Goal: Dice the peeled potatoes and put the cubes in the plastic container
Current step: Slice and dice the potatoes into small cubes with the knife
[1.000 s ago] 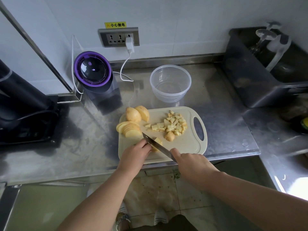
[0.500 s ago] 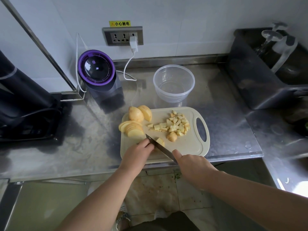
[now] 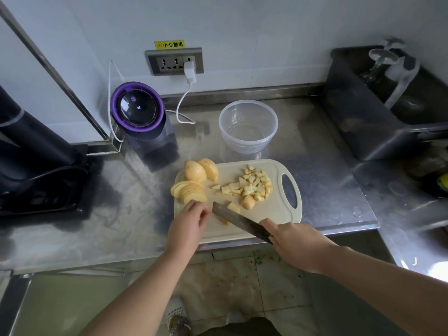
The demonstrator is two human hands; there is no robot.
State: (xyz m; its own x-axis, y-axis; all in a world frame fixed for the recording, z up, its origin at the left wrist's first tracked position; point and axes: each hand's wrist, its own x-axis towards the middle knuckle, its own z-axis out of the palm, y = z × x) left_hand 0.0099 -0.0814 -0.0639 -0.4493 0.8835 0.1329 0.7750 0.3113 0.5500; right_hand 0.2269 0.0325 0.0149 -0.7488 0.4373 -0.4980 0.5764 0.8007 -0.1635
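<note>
Head view: two bare hands dice potato on a pale cutting board on a scuffed stainless-steel table by a white wall.
The right hand wraps the handle of a dark knife. The left hand curls its fingers beside the blade; whether it holds anything cannot be told. Pale yellow cubes lie heaped on the board's right side, fanned slices on its left. The round, clear plastic container stands just behind the board.
</note>
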